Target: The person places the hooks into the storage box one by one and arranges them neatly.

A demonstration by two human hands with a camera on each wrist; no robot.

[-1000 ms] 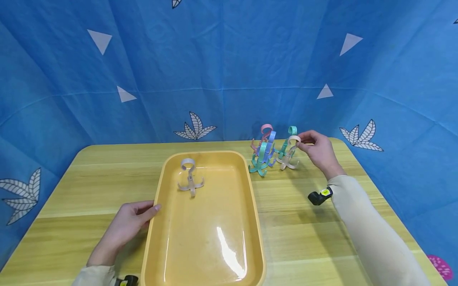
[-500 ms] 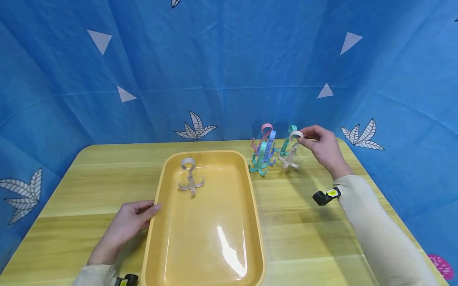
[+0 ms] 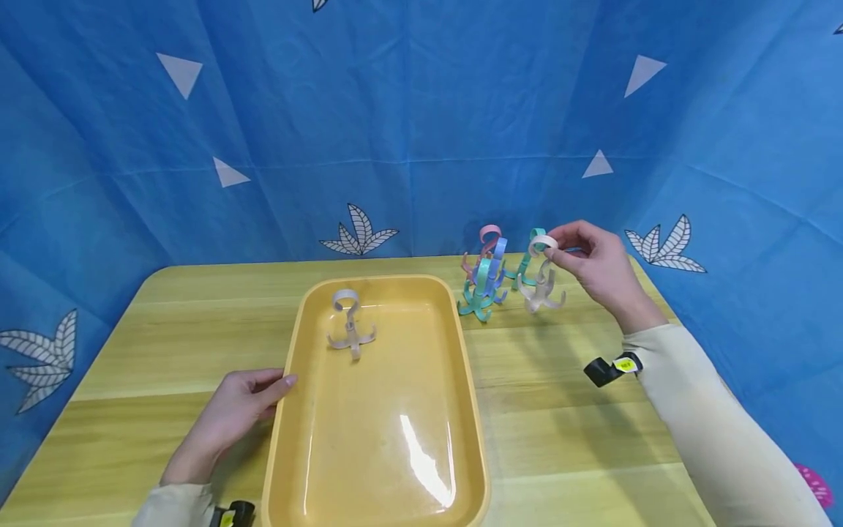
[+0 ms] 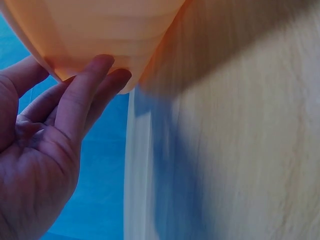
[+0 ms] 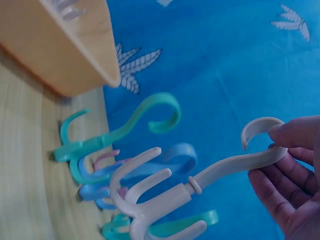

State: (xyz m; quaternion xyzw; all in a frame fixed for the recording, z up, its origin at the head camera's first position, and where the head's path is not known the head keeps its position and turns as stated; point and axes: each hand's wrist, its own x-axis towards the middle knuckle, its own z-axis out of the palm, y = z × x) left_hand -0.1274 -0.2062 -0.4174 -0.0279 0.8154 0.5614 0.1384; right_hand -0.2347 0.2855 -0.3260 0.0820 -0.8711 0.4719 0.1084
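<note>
My right hand [image 3: 596,267] pinches the curled top of an off-white octopus-style hanger hook [image 3: 542,293] between thumb and fingers. In the right wrist view this hook [image 5: 167,202] hangs with its curved prongs apart from the tabletop. Close beside it stand a front green hook [image 3: 482,282], a blue hook [image 3: 498,256], a pink hook [image 3: 489,233] and a rear green hook [image 3: 524,269]. My left hand [image 3: 227,421] grips the left edge of a yellow tray [image 3: 375,439], thumb over the rim and fingers beneath. One greyish-white hook [image 3: 351,338] stands inside the tray's far left part.
The wooden table [image 3: 191,322] carries the tray and the hooks. A blue patterned cloth [image 3: 408,132] hangs behind the table and along its sides. The hook cluster stands off the tray's far right corner, near the table's back edge.
My right hand has drawn the off-white hook slightly up and to the right, away from the other hooks. The left hand and the tray have stayed in place.
</note>
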